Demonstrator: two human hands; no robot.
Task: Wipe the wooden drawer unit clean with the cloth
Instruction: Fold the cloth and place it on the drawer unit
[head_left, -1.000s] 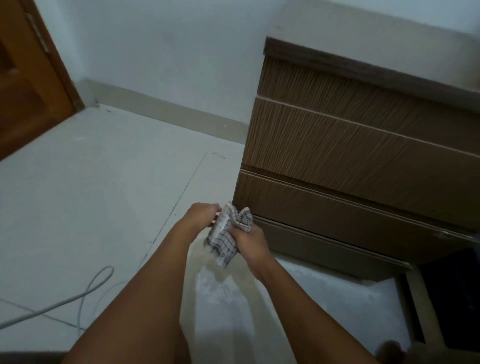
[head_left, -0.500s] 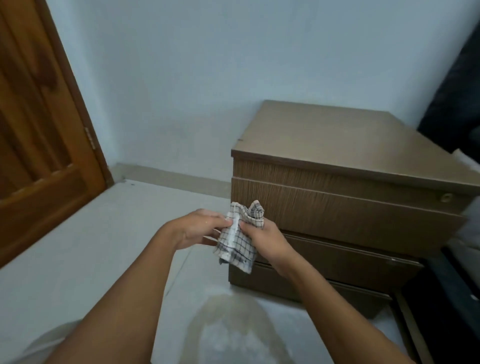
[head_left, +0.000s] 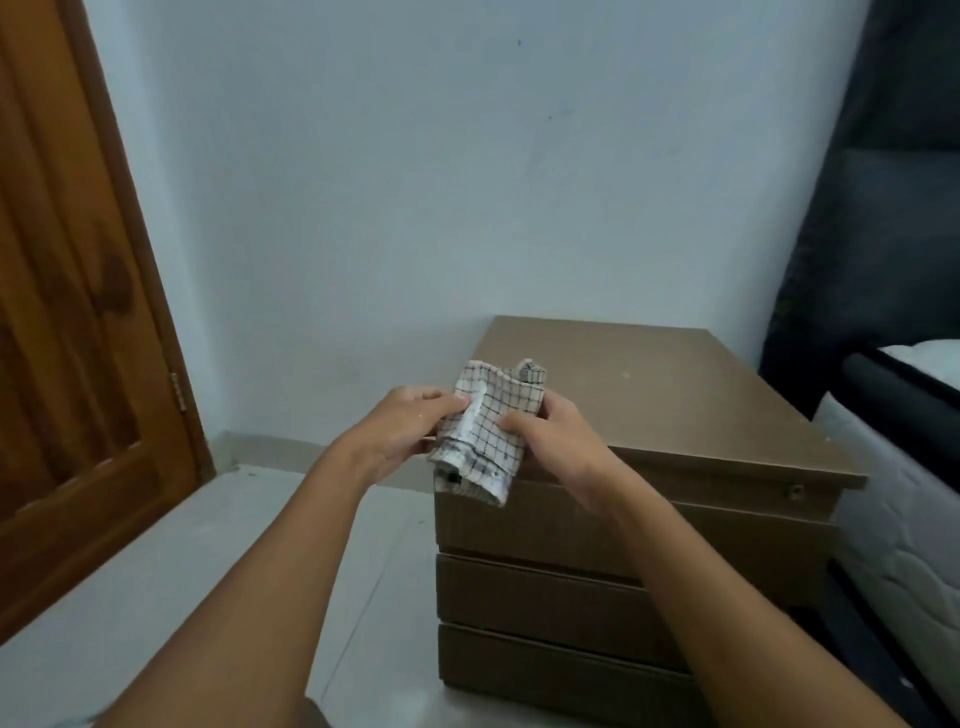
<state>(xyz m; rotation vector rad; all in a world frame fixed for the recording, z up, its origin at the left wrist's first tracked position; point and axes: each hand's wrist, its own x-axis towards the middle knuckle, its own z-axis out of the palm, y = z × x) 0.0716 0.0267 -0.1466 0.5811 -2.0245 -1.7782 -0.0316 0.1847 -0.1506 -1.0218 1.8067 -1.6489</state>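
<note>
Cloth (head_left: 480, 434), checked and bunched, hangs between both hands in front of the drawer unit's near left corner, not yet touching the wood. The left hand (head_left: 402, 434) pinches its left edge with clenched fingers (head_left: 447, 402); the right hand (head_left: 558, 441) grasps its right side and is nearer the wooden drawer unit (head_left: 649, 395), whose top stretches beyond and rightward toward the bed (head_left: 904, 436).
</note>
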